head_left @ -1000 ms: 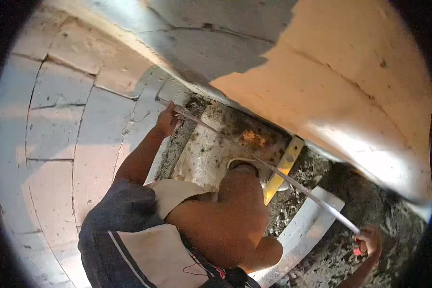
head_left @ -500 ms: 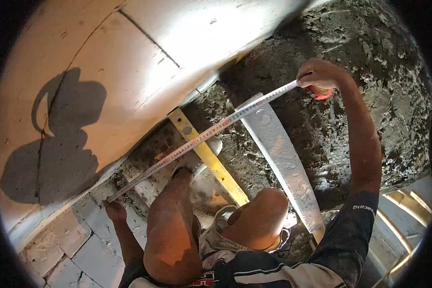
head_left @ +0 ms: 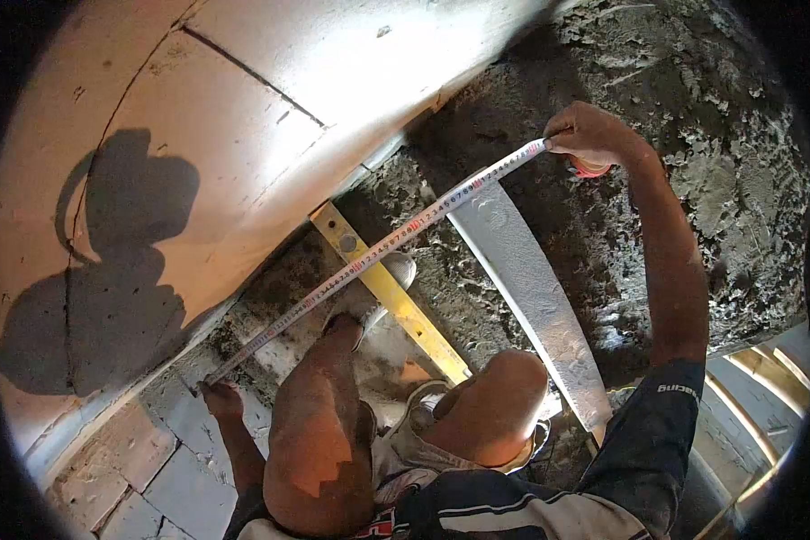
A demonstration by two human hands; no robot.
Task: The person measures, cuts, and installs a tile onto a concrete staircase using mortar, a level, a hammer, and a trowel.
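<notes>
A white tape measure blade [head_left: 396, 238] is drawn out in a straight diagonal line across the view. My right hand [head_left: 596, 135], raised at the upper right, is closed around its red case [head_left: 589, 167], pinching the blade where it comes out. At the lower left, my left hand [head_left: 222, 399] is closed at the blade's far end, close to the foot of the pale wall. Under the blade lie a yellow spirit level [head_left: 405, 310] and a long, grey-white tapered slab [head_left: 531, 283], which looks dusted with mortar.
A smooth curved wall of pale panels [head_left: 243, 135] rises at the left, carrying a shadow. Rough dark mortar [head_left: 675, 180] covers the upper right. Pale tiles [head_left: 189, 490] lie at the lower left. Light-coloured strips [head_left: 742, 409] stand at the lower right. My bent knees are below the blade.
My right hand and the tape case have shifted slightly left and up in the view. My left hand sits slightly lower and right. The blade stays stretched between them.
</notes>
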